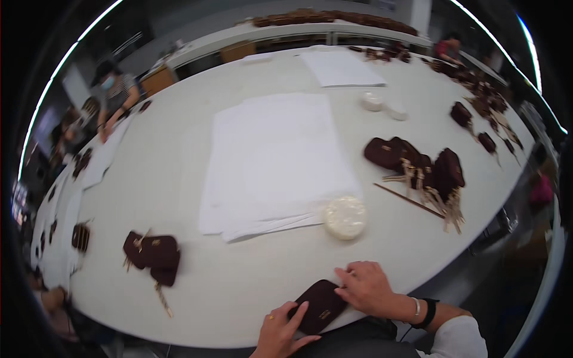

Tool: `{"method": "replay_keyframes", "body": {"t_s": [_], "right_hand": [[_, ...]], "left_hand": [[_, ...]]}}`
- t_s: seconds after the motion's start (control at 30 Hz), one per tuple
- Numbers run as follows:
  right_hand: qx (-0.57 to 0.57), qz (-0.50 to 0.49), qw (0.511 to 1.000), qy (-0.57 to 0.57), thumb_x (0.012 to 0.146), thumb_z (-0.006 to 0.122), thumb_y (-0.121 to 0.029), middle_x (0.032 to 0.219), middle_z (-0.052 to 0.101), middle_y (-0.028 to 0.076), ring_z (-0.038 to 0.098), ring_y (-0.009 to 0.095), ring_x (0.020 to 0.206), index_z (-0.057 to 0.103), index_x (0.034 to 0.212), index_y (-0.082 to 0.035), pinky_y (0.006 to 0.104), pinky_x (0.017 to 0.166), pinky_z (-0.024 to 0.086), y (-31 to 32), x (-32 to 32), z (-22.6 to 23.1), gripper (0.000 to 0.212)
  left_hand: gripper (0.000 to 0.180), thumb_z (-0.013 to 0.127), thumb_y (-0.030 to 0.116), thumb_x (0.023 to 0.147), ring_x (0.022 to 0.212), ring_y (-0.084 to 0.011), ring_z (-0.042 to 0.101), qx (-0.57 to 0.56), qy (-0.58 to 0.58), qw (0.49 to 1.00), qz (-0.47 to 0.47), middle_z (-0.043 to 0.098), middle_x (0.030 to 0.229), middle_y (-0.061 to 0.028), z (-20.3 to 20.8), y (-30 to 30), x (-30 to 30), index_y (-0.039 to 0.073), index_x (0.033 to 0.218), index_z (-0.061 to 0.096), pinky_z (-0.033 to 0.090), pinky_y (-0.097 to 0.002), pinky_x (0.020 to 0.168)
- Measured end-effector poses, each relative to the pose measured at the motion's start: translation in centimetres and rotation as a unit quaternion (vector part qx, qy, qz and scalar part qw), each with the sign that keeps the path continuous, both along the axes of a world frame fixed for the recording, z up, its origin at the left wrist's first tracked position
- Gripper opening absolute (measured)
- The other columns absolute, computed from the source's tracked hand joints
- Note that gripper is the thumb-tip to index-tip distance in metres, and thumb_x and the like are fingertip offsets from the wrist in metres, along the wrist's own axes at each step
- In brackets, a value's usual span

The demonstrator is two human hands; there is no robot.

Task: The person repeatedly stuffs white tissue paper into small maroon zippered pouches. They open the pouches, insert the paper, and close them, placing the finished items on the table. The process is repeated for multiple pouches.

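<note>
A small dark maroon pouch [322, 305] with a little gold mark lies at the table's near edge in front of me. My left hand [282, 332] grips its left end, fingers over the top and thumb at the near edge. At the pouch's right end, my right hand [367, 291] has its fingers bent and drawn together; whatever they pinch is hidden. A roll of pale tape [345, 218] lies beyond the hands, touching a stack of white paper sheets [271, 155].
Several maroon pouches with tan straps [412, 164] lie to the right, beside a thin brown stick [409, 200]. More pouches [152, 253] sit at left. Farther back are another pale roll [372, 101] and white sheets [341, 67]. Other people [119, 98] work around the table's far edges.
</note>
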State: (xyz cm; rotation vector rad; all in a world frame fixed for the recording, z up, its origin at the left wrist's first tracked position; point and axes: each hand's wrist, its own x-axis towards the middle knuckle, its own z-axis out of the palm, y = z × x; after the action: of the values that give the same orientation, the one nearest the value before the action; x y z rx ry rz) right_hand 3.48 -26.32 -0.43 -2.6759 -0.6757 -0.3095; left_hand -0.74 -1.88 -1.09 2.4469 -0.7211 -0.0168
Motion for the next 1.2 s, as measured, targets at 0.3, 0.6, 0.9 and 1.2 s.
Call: {"method": "replay_keyframes", "body": {"t_s": [0.3,0.6,0.9,1.2], "right_hand": [[0.099,0.074,0.975,0.187,0.081,0.061,-0.011,0.112,0.051,0.021,0.058,0.036,0.094,0.043,0.127,-0.001,0.0425,0.077,0.049,2.1,0.1,1.2,0.050],[-0.080,0.117,0.989,0.044,0.089,0.052,-0.026,0.147,0.026,0.022,0.025,0.040,0.136,0.036,0.133,0.007,0.0521,0.108,0.021,1.6,1.2,0.4,0.057],[0.006,0.040,0.993,-0.112,0.094,0.041,-0.046,0.151,0.017,0.023,0.018,0.037,0.140,0.025,0.141,0.007,0.0463,0.111,0.017,1.6,1.4,5.8,0.072],[-0.102,0.160,0.975,0.119,0.086,0.039,-0.063,0.152,0.016,0.019,0.015,0.034,0.141,0.025,0.142,0.002,0.0441,0.112,0.015,4.6,0.3,-0.8,0.087]], "left_hand": [[0.060,0.066,0.021,0.082,0.077,-0.0230,0.057,-0.075,0.086,0.993,0.012,0.047,0.099,-0.0087,-1.7,-1.4,-2.7,0.008,0.135,0.041,0.049,-0.0326,0.063],[0.036,0.055,0.009,0.089,0.082,-0.0283,0.060,-0.249,0.167,0.951,-0.075,0.058,0.100,-0.0104,-1.3,-2.6,-0.8,0.010,0.125,0.051,0.049,-0.0348,0.072],[0.025,0.052,-0.002,0.089,0.089,-0.0233,0.063,-0.238,0.053,0.957,0.157,0.061,0.103,-0.0129,-0.8,2.0,0.1,0.002,0.112,0.059,0.051,-0.0293,0.073],[0.033,0.057,-0.003,0.084,0.095,-0.0257,0.061,-0.218,0.043,0.969,0.110,0.054,0.116,-0.0131,-0.2,0.7,-0.8,0.004,0.116,0.057,0.051,-0.0318,0.073]]}}
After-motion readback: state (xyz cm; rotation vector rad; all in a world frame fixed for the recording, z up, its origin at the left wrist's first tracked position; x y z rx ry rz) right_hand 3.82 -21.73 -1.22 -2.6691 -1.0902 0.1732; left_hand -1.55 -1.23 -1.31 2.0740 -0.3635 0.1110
